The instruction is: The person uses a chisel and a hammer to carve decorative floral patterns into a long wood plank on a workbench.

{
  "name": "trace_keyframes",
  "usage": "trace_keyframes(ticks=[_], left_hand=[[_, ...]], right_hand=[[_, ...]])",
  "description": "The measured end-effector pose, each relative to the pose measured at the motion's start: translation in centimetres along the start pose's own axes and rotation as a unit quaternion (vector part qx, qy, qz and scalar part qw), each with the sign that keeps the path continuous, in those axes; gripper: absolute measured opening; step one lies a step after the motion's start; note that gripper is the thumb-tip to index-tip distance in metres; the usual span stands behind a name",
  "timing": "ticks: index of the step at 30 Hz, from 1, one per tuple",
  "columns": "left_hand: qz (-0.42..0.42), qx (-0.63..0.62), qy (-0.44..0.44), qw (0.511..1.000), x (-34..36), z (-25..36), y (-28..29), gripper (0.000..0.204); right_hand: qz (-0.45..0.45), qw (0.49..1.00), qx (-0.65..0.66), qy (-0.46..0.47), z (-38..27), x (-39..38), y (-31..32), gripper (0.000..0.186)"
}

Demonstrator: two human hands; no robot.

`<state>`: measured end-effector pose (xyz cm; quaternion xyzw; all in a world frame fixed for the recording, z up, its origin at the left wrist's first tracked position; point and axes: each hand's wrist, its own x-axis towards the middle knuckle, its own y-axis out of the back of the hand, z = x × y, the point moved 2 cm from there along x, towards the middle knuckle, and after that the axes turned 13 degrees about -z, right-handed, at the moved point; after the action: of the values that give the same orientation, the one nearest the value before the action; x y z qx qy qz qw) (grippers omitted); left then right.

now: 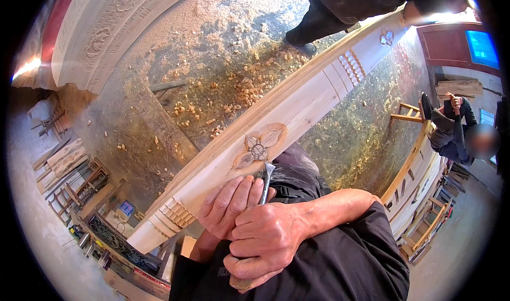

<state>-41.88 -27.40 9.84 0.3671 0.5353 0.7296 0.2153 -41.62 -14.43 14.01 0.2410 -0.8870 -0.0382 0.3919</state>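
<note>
**Chisel (269, 174) at the edge of a carved flower (258, 151) on a long board (305, 102)**

The right hand (267, 238) is folded into a fist around the chisel's lower part, with no gap between the fingers; whatever handle there is lies hidden inside. The left hand (229, 205) sits just beyond it, fingers bent and close together about the metal shaft; how hard they press, I cannot tell. The chisel's flared tip points away from the person, just beside the flower's lower petals; whether it touches the wood is unclear.

The board slants from lower left to upper right, bearing a ribbed block (176, 216) at its near end, twisted bands (351, 68) farther up and a smaller flower (387, 38) near the far end.

Writing is scarce: a small mark shows on the person's dark shirt (329, 253), and a small blue-faced box (126, 209) at lower left seems printed, too small to read.

Wood shavings (247, 91) litter the floor (212, 30). 2 other people are in view: 1 in dark clothes (350, 1) by the board's far end, 1 seated (451, 128) at right, hands together.
</note>
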Motion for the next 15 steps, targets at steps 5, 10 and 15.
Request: trace_keyframes(ticks=[5,10,15], left_hand=[[0.004,0.008,-0.003,1.000,0.10,0.04,-0.02,0.025],[0.023,0.004,-0.010,1.000,0.26,-0.07,-0.32,0.025],[0.038,-0.019,-0.024,0.999,0.28,-0.09,-0.56,0.026]], right_hand=[[-0.001,1.000,-0.002,0.006,0.13,-0.03,0.21,0.028],[-0.001,1.000,-0.007,0.012,0.09,-0.17,0.12,0.027],[0.018,0.999,-0.038,0.011,-0.21,-0.32,-0.12,0.025]])
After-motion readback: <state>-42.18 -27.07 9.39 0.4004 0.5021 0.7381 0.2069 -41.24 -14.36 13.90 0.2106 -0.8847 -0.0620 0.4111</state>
